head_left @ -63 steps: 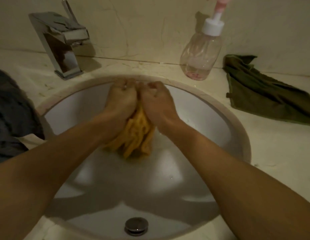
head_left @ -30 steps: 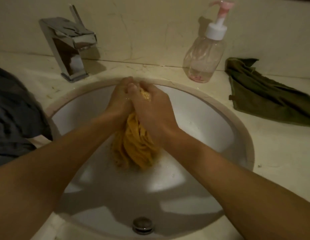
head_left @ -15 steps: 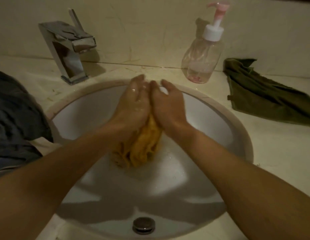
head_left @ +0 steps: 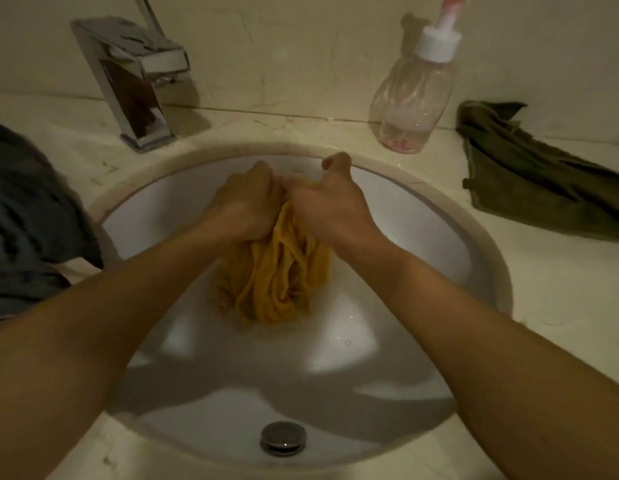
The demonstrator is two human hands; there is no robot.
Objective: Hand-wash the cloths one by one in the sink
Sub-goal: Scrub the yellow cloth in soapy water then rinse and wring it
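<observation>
A wet yellow cloth hangs bunched in the white sink, its lower folds resting against the basin's far slope. My left hand and my right hand are fisted side by side on the cloth's top, knuckles touching, over the far half of the basin. A dark green cloth lies crumpled on the counter to the right. A dark grey cloth is heaped on the counter at the left edge.
A chrome tap stands behind the sink at the left; no water runs from it. A clear pump bottle with a little pink liquid stands behind the sink at the right. The drain plug sits at the basin's near side.
Half a second ago my fingers were stretched flat over the cloth; now both hands are clenched on it again. The cloth hangs lower and more spread out.
</observation>
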